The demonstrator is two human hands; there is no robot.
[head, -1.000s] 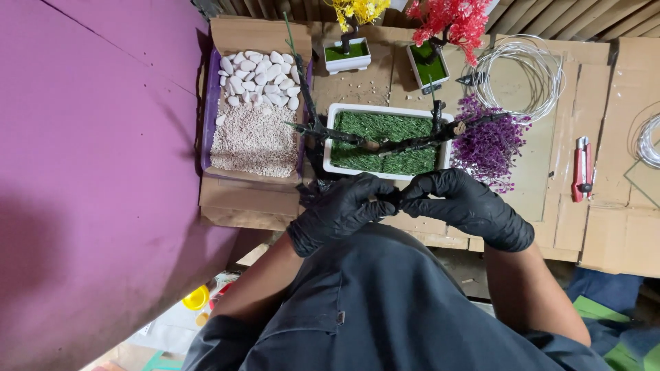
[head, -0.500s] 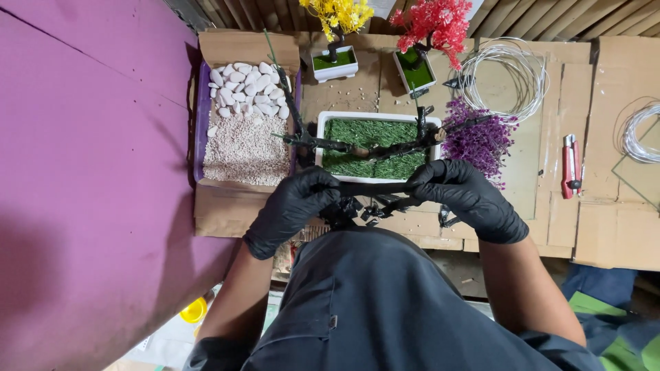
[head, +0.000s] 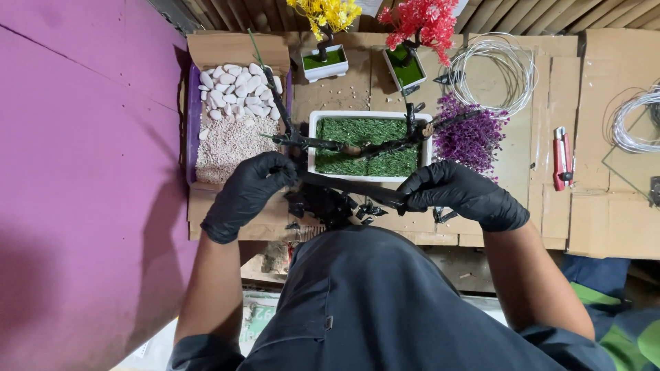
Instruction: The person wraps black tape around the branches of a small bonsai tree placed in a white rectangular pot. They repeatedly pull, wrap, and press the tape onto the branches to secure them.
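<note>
1. Left hand [head: 249,194], in a black glove, is closed around one end of a dark branch [head: 350,185].
2. Right hand [head: 462,193], also gloved, pinches the branch's other end.
3. The branch is held level between the hands, just in front of a white tray of green moss [head: 368,145].
4. A box of white pebbles and gravel [head: 234,124] sits left of the tray.
5. Purple flowers [head: 469,135] lie right of the tray; a red cutter [head: 562,156] lies farther right.

gloves on left hand [head: 244,196] and right hand [head: 462,194]: black
branch [head: 350,185]: black
planter [head: 313,141]: white, green fill
pebbles [head: 237,89]: white, over pale gravel
bonsai [head: 328,14]: yellow
second bonsai [head: 425,19]: red
sprigs [head: 471,137]: purple
cutter [head: 562,158]: red
wall [head: 75,172]: purple
</note>
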